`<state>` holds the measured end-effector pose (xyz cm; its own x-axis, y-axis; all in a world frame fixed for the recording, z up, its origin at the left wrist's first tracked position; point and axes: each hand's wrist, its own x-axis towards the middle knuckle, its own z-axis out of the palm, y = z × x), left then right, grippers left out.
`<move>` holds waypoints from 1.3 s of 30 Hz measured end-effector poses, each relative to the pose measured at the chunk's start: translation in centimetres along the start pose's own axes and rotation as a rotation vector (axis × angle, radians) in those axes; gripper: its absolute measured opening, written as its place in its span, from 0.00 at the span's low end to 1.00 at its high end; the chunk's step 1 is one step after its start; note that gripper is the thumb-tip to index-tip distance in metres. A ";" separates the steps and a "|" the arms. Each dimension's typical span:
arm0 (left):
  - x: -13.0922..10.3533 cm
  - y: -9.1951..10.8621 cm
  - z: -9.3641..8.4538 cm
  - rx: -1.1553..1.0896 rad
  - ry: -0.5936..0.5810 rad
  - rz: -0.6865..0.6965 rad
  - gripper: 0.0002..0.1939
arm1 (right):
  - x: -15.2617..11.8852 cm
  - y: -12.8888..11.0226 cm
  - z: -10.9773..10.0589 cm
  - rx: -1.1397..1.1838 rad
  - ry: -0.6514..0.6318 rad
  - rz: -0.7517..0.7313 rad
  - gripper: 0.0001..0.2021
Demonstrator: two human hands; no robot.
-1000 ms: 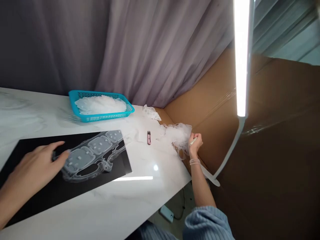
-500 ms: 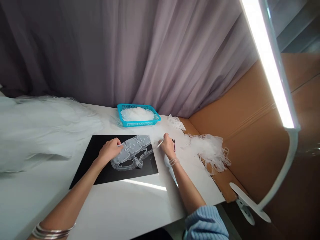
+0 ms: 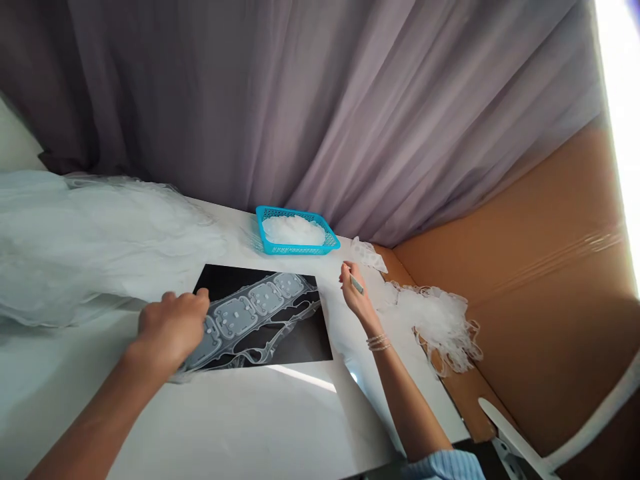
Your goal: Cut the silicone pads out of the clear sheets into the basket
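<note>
Strip pos: sheer whitish patterned strip w/ rounded panels [image 3: 236, 317] is lying on flat black rectangular board [image 3: 313, 340], lower-L end running under/past L hand
Long axis: running diag, lower L near L hand to upper R, twd R hand side
Nearer hand: L hand [image 3: 173, 327], at strip's L edge; R hand [image 3: 359, 299] is hovering off board's R side, apart from strip
L hand state: fingers curling in, looks like pinching strip edge; fingertips partly hidden
R hand state: grasping slim white pen-like tool [image 3: 357, 285], not touching strip
Edging: thin sheer looped web [image 3: 270, 348] is trailing along strip's lower-R side
Basket: turquoise plastic mesh basket [image 3: 300, 250] is sitting behind board, holding white sheer pcs [image 3: 295, 230]
R side: white stringy scrap heap [image 3: 445, 320] is lying beyond R forearm
L side: big white sheer fabric pile [image 3: 90, 247] is covering part of white surface [image 3: 270, 427]
</note>
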<state>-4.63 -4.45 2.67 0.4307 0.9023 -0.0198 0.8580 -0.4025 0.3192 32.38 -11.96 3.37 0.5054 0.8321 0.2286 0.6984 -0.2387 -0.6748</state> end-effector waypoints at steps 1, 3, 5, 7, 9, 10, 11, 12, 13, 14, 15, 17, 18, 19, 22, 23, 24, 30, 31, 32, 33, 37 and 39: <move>0.1 1.0 0.1 0.042 0.016 0.045 0.13 | -0.2 -0.6 0.2 0.025 -0.029 -0.026 0.27; 1.0 3.6 1.0 0.077 0.042 0.212 0.16 | -0.5 -1.9 1.2 0.075 -0.113 -0.082 0.25; 2.3 6.0 2.5 0.067 0.033 0.409 0.15 | -0.4 -3.0 2.8 0.125 -0.221 -0.130 0.23; 3.4 7.4 4.2 0.063 0.038 0.538 0.18 | -0.2 -3.8 4.7 0.167 -0.309 -0.159 0.22; 4.0 7.6 5.8 0.068 0.063 0.598 0.21 | -0.2 -4.3 6.4 0.198 -0.352 -0.176 0.19; 4.1 7.4 6.4 0.072 0.080 0.612 0.22 | -0.3 -4.5 7.1 0.210 -0.362 -0.183 0.17; 4.0 7.1 6.8 0.075 0.096 0.624 0.22 | -0.5 -4.7 7.6 0.218 -0.368 -0.191 0.16; 3.9 6.7 7.1 0.077 0.109 0.635 0.23 | -0.6 -4.8 8.0 0.222 -0.375 -0.200 0.14; 3.7 6.4 7.3 0.080 0.120 0.646 0.23 | -0.9 -5.0 8.4 0.222 -0.378 -0.208 0.14; 3.5 6.2 7.4 0.082 0.128 0.654 0.24 | -1.1 -5.1 8.6 0.217 -0.379 -0.217 0.13; 3.3 6.0 7.4 0.084 0.134 0.660 0.24 | -1.4 -5.3 8.8 0.210 -0.374 -0.225 0.13; 3.0 6.0 7.3 0.089 0.141 0.665 0.24 | -1.8 -5.5 9.0 0.194 -0.357 -0.240 0.13; 2.9 6.0 7.3 0.092 0.141 0.665 0.24 | -2.0 -5.6 9.1 0.188 -0.348 -0.245 0.13; 2.8 6.1 7.3 0.094 0.139 0.663 0.25 | -2.1 -5.6 9.2 0.182 -0.341 -0.249 0.13; 2.7 6.2 7.0 0.099 0.120 0.659 0.25 | -2.4 -5.8 9.3 0.169 -0.341 -0.254 0.13; 2.7 6.2 6.9 0.099 0.111 0.659 0.25 | -2.5 -5.8 9.3 0.167 -0.343 -0.253 0.12; 2.7 6.2 6.8 0.100 0.101 0.659 0.26 | -2.5 -5.8 9.3 0.162 -0.344 -0.254 0.12; 2.7 6.1 6.0 0.118 0.060 0.676 0.27 | -2.8 -5.8 9.4 0.088 -0.323 -0.331 0.11; 2.7 6.0 5.9 0.119 0.053 0.677 0.27 | -2.8 -5.8 9.5 0.078 -0.322 -0.346 0.11; 2.7 6.0 5.8 0.118 0.048 0.677 0.27 | -2.9 -5.8 9.5 0.070 -0.320 -0.359 0.11; 2.7 6.0 5.8 0.116 0.042 0.677 0.27 | -2.9 -5.8 9.5 0.063 -0.319 -0.368 0.11; 2.7 5.8 5.7 0.094 0.041 0.685 0.28 | -2.8 -5.6 9.6 0.055 -0.321 -0.395 0.11; 2.7 5.8 5.8 0.085 0.048 0.690 0.28 | -2.8 -5.5 9.6 0.044 -0.333 -0.416 0.10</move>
<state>3.11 -5.20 -1.04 0.8741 0.4410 0.2034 0.4125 -0.8953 0.1684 22.25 -8.17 -0.35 -0.0028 0.9675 0.2529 0.7802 0.1603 -0.6046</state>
